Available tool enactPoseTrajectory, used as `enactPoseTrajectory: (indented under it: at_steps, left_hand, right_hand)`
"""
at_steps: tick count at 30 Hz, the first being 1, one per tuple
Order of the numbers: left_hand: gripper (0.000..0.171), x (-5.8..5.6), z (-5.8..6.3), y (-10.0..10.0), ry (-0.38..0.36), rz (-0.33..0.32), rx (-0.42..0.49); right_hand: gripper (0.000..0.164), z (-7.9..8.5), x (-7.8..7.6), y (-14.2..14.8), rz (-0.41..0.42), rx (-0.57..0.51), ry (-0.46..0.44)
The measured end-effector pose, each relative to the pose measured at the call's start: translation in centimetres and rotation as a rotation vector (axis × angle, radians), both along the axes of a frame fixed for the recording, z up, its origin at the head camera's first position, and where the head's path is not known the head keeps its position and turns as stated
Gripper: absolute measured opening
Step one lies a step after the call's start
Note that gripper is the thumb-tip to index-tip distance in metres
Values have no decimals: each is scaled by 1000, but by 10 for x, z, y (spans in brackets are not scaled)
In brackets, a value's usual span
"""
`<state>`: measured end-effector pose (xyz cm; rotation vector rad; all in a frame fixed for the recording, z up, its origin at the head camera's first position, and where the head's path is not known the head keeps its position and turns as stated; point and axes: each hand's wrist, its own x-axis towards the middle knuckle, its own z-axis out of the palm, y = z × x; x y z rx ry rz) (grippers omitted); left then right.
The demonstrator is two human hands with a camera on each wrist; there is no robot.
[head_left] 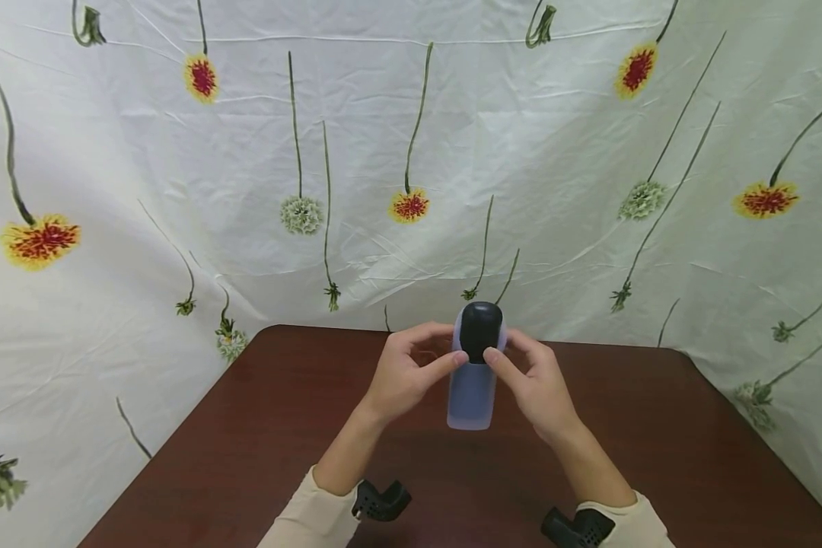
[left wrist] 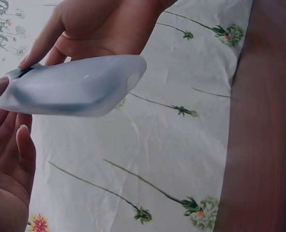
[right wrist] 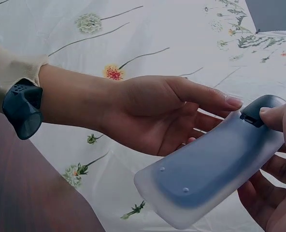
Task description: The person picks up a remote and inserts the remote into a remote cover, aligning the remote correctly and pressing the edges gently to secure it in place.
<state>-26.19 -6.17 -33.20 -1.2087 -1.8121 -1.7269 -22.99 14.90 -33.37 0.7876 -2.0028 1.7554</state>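
Both hands hold a frosted translucent sleeve [head_left: 470,399] with a black handheld device [head_left: 479,331] in it, above the table. The device's rounded black end sticks out at the top, and the rest shows bluish through the sleeve. My left hand [head_left: 400,373] grips the left side, its thumb near the sleeve's opening edge. On the other side my right hand [head_left: 537,380] grips it, thumb pressing the lower part of the black end. The right wrist view shows two small bumps on the sleeve [right wrist: 210,169]. Fingers behind it are partly hidden.
A dark reddish-brown table [head_left: 301,426] lies under the hands. Behind and beside it hangs a white cloth [head_left: 356,152] printed with flowers. Black wrist cameras [head_left: 381,501] sit at the cuffs of the cream sleeves.
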Motion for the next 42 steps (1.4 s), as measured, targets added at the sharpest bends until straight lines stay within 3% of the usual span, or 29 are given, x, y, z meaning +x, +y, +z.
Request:
enactPoseTrajectory:
  at_steps: [8, 12, 18, 28, 35, 42]
  left_hand:
    - [22, 0, -1, 1, -7, 45, 62]
    - [11, 1, 0, 3, -15, 70, 101]
    - [1, 4, 2, 5, -7, 114, 98]
    - [7, 1, -1, 6, 42, 153, 84]
    - [7, 2, -1, 7, 34, 162, 101]
    - [6, 2, -2, 10, 9, 149, 98]
  right_hand:
    - [24, 0, 0, -2, 5, -31, 5]
    - [24, 0, 1, -3, -13, -40, 3]
    - [25, -2, 3, -6, -36, -32, 29]
    - [65, -2, 6, -7, -83, 17, 128]
    - [57, -3, 3, -6, -87, 19, 119]
    - [34, 1, 2, -5, -185, -126, 31]
